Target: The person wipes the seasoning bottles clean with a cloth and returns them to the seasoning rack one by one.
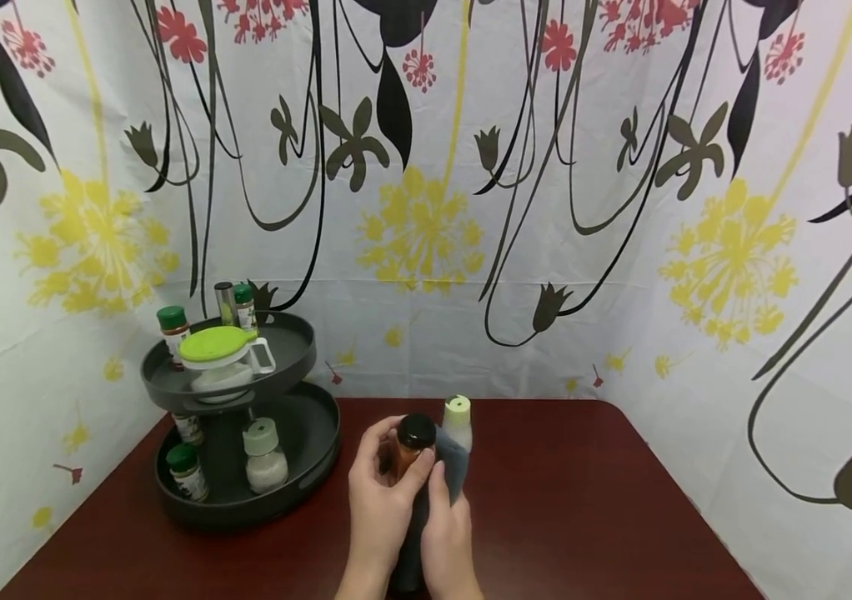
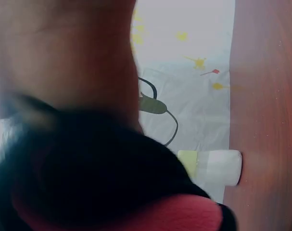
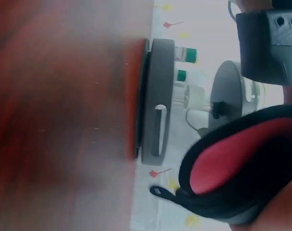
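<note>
1. your left hand (image 1: 383, 500): fingers curled round the black-capped spice bottle (image 1: 408, 454), which sits between your hands
2. your right hand (image 1: 447, 533): thumb pinches the grey-blue cloth (image 1: 454, 463) beside it; far fingers hidden, can't tell
3. looks like wiping: rotate it slowly, press evenly, avoid the pale-green-capped shaker (image 1: 458, 423) behind

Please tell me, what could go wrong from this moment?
1. The black-capped bottle is held up in the left grip, while the right grip holds a grey-blue cloth against it; if the cloth slides, the bottle might turn or slip.
2. The pale-capped shaker stands upright just beyond the cloth, so a forward sweep could knock it over.
</note>
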`<action>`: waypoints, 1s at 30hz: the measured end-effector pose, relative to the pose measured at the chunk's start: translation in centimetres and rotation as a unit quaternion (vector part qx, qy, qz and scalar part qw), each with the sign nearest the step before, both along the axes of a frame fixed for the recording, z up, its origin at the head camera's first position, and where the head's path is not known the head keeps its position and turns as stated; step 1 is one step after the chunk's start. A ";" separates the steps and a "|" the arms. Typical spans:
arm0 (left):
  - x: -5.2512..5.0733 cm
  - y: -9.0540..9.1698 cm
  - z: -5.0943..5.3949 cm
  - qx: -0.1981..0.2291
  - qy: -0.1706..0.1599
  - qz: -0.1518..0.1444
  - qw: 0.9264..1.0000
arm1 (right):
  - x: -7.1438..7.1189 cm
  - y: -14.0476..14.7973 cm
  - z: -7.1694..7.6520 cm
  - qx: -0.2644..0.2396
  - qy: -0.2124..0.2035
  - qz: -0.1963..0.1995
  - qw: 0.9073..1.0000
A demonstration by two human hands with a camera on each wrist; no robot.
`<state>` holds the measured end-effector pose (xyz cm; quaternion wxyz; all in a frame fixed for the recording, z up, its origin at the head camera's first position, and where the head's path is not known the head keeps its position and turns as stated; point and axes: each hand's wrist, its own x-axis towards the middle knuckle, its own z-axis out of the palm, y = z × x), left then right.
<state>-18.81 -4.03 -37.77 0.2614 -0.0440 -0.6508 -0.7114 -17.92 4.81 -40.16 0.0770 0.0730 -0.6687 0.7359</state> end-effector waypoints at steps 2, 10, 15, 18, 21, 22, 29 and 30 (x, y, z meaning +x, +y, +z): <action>0.0 0.0 0.1 0.000 0.003 0.001 1.000 | -0.2 0.2 0.3 -0.005 -0.001 0.012 1.000; 0.3 0.2 0.3 0.015 0.004 -0.018 1.000 | -0.3 0.5 2.5 -0.011 0.076 -0.001 0.997; 0.2 0.0 0.4 0.005 0.005 0.001 1.000 | -0.5 0.6 1.2 -0.021 0.008 0.049 0.999; 0.0 -0.1 0.5 0.000 0.003 0.004 1.000 | -0.9 0.9 1.1 -0.028 -0.026 0.070 0.997; -0.2 -0.2 0.7 -0.003 0.002 0.000 1.000 | -1.1 1.2 1.9 -0.027 -0.006 0.061 0.998; -0.2 -0.1 0.7 -0.005 0.002 -0.002 1.000 | -1.0 1.2 2.2 -0.026 0.007 0.055 0.998; -0.3 0.0 0.3 -0.017 -0.005 0.005 1.000 | -0.6 0.8 1.9 -0.007 0.022 0.035 0.999; -0.3 0.0 0.2 -0.016 -0.006 0.007 1.000 | -0.6 0.8 1.6 -0.007 0.008 0.042 0.999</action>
